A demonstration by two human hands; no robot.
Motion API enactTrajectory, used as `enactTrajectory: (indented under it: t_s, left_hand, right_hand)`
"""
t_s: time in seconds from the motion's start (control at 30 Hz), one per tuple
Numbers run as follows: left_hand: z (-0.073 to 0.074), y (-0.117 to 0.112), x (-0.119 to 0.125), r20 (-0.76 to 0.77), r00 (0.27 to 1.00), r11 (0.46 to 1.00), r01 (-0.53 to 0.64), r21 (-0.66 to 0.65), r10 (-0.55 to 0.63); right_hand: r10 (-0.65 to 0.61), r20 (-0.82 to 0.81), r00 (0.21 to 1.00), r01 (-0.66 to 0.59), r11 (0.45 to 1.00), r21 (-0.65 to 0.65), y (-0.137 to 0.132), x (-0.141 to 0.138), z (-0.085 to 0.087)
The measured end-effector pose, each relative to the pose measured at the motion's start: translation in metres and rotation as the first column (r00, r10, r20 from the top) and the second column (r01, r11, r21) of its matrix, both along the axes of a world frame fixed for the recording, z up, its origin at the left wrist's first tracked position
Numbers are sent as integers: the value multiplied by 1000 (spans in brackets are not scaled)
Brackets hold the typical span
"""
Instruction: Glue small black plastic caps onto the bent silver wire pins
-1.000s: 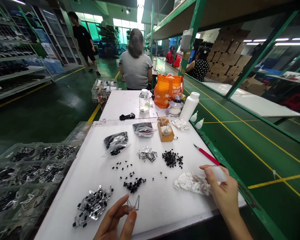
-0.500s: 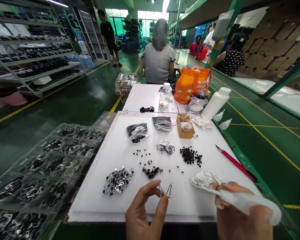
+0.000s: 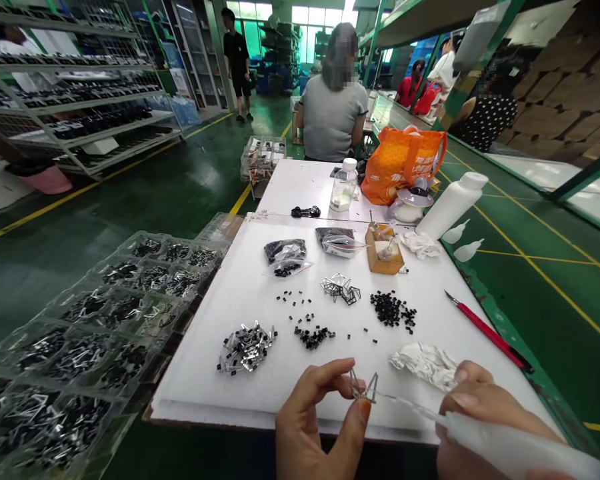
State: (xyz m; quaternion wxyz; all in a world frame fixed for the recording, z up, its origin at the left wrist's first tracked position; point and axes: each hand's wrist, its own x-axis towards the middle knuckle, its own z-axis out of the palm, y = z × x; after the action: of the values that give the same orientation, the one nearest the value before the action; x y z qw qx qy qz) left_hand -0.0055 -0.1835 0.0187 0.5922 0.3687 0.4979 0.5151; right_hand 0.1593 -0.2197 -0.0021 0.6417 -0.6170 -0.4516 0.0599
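Overall, black parts on white worktable, green floor, shelving.

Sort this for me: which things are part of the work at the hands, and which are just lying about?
In the work: left hand pinching a wire frame; right hand holding a white squeeze bottle.
Lying about: red craft knife; orange bag; crumpled white tissue.
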Motion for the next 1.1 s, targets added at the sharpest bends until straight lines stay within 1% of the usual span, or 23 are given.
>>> enactTrajectory:
  t_s: [0.1,0.17,0.23,0.3,0.4,0.47,0.53,0.6,0.63,0.7,0.8,0.87,0.93,1.0,1.1]
  left_hand:
    - [-2,0,-1,-36,999,1000,10,15,-9]
    - [-2,0,-2,-61,998,999,23,36,-21]
    - [-3,0,-3,-83,996,997,41,62,-36]
    - [-3,1,-4,-103,993,996,58,72,-51]
    - [-2,2,-5,-115,991,995,82,65,-74]
    - [-1,2,-5,-111,990,994,92,57,-85]
    - [-1,2,-5,-103,991,994,96,56,-90]
    - [0,2,-5,-103,990,993,102,62,-95]
    - [0,2,-5,-106,989,992,106,65,-99]
    - [-1,2,-5,-110,988,991,112,69,-104]
    - [-1,2,-4,-103,990,992,104,73,-96]
    - [-1,2,-3,-98,991,992,98,75,-90]
    - [-1,2,-3,-96,991,993,96,74,-89]
    - [0,2,-2,-98,991,993,98,66,-91]
    - [0,2,-3,-115,988,993,105,57,-98]
  right_hand:
    - [36,45,998,-42,989,141,9,-8,18]
    - [43,48,998,-51,985,162,11,-11,26]
    - [32,27,999,-36,986,164,11,-11,28]
    - [8,6,1000,-9,988,155,10,-9,27]
    - [-33,0,999,32,992,124,8,-7,20]
    - [-73,-15,997,74,984,162,7,-11,13]
    - [-147,-71,987,159,966,204,6,-17,5]
    - [-233,-126,964,254,949,186,5,-25,-1]
    - [-256,-132,957,276,948,159,4,-27,-2]
    - [-244,-114,963,257,959,117,2,-28,-1]
    - [-166,-110,980,177,980,93,0,-22,3]
    - [-148,-123,981,159,984,81,0,-21,5]
    - [-176,-128,976,189,978,91,1,-25,3]
    - [-232,-136,963,247,963,106,2,-33,1]
    - [-296,-167,940,315,944,97,4,-42,-1]
